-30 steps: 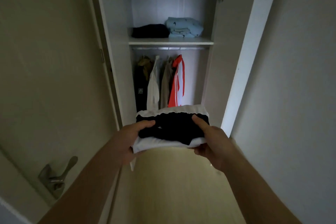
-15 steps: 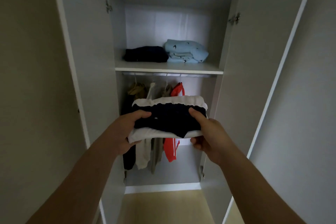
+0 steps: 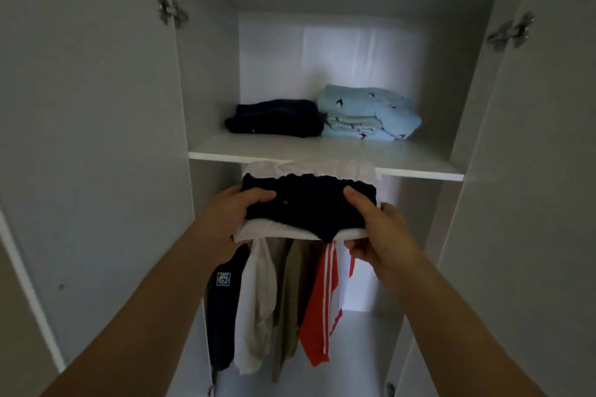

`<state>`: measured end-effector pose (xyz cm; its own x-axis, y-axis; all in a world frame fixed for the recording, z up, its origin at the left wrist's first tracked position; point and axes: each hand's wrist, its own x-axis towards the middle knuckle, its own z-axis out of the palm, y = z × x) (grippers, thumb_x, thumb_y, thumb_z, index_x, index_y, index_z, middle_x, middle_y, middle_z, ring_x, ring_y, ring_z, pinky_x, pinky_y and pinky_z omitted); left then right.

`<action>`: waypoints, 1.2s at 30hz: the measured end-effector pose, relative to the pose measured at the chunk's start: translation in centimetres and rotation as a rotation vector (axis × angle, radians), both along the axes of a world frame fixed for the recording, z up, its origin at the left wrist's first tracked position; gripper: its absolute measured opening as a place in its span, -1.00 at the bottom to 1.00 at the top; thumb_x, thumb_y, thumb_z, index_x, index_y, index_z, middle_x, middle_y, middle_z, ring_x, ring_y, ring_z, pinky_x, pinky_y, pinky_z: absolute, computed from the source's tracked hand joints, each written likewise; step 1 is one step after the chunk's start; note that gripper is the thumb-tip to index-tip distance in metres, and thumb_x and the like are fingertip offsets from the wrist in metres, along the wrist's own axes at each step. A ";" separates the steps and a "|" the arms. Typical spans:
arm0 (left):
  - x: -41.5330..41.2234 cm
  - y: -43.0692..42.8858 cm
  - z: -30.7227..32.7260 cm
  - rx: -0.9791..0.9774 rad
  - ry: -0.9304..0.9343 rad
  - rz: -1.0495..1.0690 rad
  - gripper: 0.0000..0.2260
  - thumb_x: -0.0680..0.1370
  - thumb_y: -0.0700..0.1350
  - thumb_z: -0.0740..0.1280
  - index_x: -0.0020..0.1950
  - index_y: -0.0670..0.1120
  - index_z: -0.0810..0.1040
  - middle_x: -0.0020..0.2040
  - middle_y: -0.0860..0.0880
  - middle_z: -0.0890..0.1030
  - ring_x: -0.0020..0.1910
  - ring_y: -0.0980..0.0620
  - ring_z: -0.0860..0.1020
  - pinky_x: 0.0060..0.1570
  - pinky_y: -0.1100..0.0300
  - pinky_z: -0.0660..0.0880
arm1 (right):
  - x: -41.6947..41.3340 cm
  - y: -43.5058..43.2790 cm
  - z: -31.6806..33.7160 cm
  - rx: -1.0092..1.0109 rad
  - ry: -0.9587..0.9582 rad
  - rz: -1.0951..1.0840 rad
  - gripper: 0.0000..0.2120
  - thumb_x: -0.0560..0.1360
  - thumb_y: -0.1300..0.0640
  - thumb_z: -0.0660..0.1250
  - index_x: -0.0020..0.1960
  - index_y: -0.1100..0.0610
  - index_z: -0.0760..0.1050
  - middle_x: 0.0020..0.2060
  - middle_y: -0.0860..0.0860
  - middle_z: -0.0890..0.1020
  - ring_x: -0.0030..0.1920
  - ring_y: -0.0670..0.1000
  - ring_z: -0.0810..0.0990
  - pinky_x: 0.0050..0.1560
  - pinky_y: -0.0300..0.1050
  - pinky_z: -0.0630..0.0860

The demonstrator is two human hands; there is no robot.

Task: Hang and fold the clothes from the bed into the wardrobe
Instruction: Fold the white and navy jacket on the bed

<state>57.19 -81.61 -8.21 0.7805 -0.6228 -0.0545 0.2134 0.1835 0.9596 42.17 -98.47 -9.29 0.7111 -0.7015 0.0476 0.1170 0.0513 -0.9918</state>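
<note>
I hold a folded stack of clothes (image 3: 309, 203), a dark piece on top of a white one, just in front of and slightly below the wardrobe shelf (image 3: 419, 164). My left hand (image 3: 225, 219) grips its left end, thumb on top. My right hand (image 3: 380, 235) grips its right end the same way. On the shelf lie a folded dark garment (image 3: 277, 119) at the left and a folded light-blue garment (image 3: 367, 113) at the right. Under the shelf hang a dark jacket (image 3: 222, 306), a white garment (image 3: 254, 300), an olive one (image 3: 290, 300) and a red one with white stripes (image 3: 322, 300).
The wardrobe's two doors stand open, the left door (image 3: 96, 138) and the right door (image 3: 532, 171), with hinges at the top. Bare shelf surface shows in front of the folded garments. The wardrobe floor (image 3: 361, 348) shows below the hanging clothes.
I have come closer to the wardrobe and raised the folded stack from waist height up to the shelf's front edge. Both hands keep the same grip.
</note>
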 end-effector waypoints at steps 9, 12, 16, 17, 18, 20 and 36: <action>14.6 -7.0 4.6 0.158 -0.289 0.300 -0.80 0.41 -0.17 0.43 0.03 -0.08 0.67 0.03 -0.11 0.70 0.06 -0.12 0.66 0.19 -0.07 0.56 | 16.6 -7.9 5.0 -0.065 0.023 0.116 -0.43 0.42 -0.18 0.49 0.27 0.12 0.45 0.10 0.09 0.62 -0.02 0.10 0.67 -0.31 -0.12 0.62; 20.6 -8.8 6.0 0.231 -0.388 0.402 -0.93 0.45 -0.21 0.35 -0.12 -0.11 0.62 -0.06 -0.11 0.66 -0.06 -0.07 0.62 0.01 0.05 0.56 | 23.0 -9.1 5.9 -0.108 0.036 0.161 -0.45 0.43 -0.17 0.49 0.25 0.15 0.49 0.10 0.09 0.62 -0.04 0.08 0.67 -0.29 -0.09 0.65; 28.4 -10.5 7.5 0.286 -0.473 0.484 -0.96 0.44 -0.23 0.34 -0.17 -0.14 0.58 -0.18 -0.10 0.61 -0.19 -0.08 0.59 -0.23 0.13 0.50 | 31.7 -10.6 6.9 -0.184 0.079 0.162 -0.48 0.45 -0.21 0.46 0.16 0.17 0.48 0.09 0.11 0.61 -0.11 0.07 0.67 -0.26 -0.02 0.68; 30.2 -10.8 7.8 0.288 -0.494 0.503 -0.96 0.44 -0.23 0.34 -0.20 -0.13 0.57 -0.18 -0.10 0.62 -0.17 -0.10 0.61 -0.20 0.10 0.53 | 33.8 -10.9 7.0 -0.214 0.077 0.150 -0.42 0.46 -0.22 0.44 0.24 0.19 0.45 0.12 0.11 0.60 -0.13 0.07 0.67 -0.28 -0.03 0.68; 32.1 -11.1 7.9 0.313 -0.525 0.515 -0.95 0.45 -0.22 0.34 -0.21 -0.12 0.57 -0.16 -0.12 0.64 -0.13 -0.13 0.62 -0.15 0.05 0.56 | 35.7 -11.2 6.9 -0.247 0.075 0.136 -0.30 0.46 -0.24 0.42 0.39 0.18 0.35 0.18 0.09 0.57 -0.12 0.08 0.67 -0.28 -0.04 0.68; 35.7 -11.6 7.8 0.433 -0.613 0.524 -0.94 0.49 -0.18 0.35 -0.12 -0.16 0.59 -0.05 -0.18 0.66 -0.02 -0.18 0.63 -0.06 0.00 0.57 | 39.2 -11.9 6.0 -0.373 0.102 0.110 -0.07 0.48 -0.32 0.35 0.61 0.07 -0.04 0.37 0.11 0.44 0.07 0.16 0.64 -0.09 0.00 0.67; 44.0 -15.1 0.0 0.967 -1.142 0.214 -0.51 0.68 0.16 0.07 0.59 0.05 0.21 0.56 -0.01 0.31 0.50 -0.02 0.29 0.50 -0.06 0.17 | 48.3 -14.1 1.4 -1.218 0.378 0.086 -0.43 0.63 -0.25 0.09 0.54 0.01 0.21 0.31 0.18 0.44 0.18 0.20 0.52 0.08 0.01 0.45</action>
